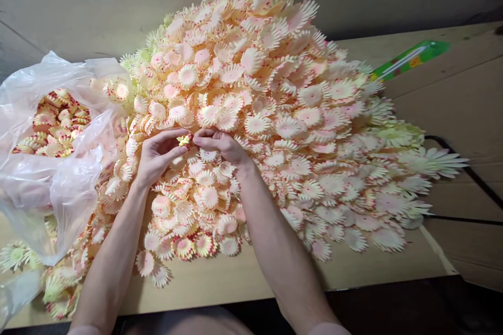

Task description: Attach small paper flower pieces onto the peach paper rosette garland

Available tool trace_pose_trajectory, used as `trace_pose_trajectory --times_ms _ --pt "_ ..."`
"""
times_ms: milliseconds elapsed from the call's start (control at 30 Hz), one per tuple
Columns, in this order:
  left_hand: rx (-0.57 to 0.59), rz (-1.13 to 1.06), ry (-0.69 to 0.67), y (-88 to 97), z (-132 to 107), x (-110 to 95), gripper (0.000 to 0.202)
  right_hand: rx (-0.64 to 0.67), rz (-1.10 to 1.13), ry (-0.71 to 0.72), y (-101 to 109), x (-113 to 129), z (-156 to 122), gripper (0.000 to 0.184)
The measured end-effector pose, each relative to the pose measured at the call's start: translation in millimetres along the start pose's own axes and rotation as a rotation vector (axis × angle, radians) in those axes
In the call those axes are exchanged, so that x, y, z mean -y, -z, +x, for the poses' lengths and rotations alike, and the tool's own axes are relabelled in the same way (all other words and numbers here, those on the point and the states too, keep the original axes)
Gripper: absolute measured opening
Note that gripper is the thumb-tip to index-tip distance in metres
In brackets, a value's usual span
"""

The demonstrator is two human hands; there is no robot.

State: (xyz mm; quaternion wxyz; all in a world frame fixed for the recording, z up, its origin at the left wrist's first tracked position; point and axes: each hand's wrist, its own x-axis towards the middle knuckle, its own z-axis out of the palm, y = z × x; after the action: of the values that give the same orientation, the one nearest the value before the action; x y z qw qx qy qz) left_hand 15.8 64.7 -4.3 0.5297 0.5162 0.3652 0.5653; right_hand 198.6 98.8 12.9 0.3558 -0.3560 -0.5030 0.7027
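Both of my hands are together over the front middle of a large heap of pale artificial flower petal layers, cream and pink with some red-tipped edges. My left hand has its thumb and forefinger curved around a small yellow flower piece, which sits between the fingertips. Just to the right, my right hand is closed in a pinch, its fingertips close to the yellow piece. What those right fingertips hold, if anything, is too small to make out. Loose petal layers lie beneath both wrists.
A translucent plastic bag on the left holds more red-edged petal layers. A green packet sticks out at the back right. Cardboard and a black cord are at the right. The wooden tabletop shows in front.
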Motion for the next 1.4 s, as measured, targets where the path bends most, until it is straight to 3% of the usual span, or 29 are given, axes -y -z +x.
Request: trace_pose_trajectory --times_ms 433,1400 --pt "0.038 0.004 -0.006 -1.2 0.2 -1.3 0.031 -0.060 0.093 -0.092 2.9 -5.6 -1.3 0.020" --pt "0.086 -0.002 -0.034 -0.5 0.6 0.1 0.031 -0.108 0.077 -0.096 1.4 -3.7 -3.7 0.015"
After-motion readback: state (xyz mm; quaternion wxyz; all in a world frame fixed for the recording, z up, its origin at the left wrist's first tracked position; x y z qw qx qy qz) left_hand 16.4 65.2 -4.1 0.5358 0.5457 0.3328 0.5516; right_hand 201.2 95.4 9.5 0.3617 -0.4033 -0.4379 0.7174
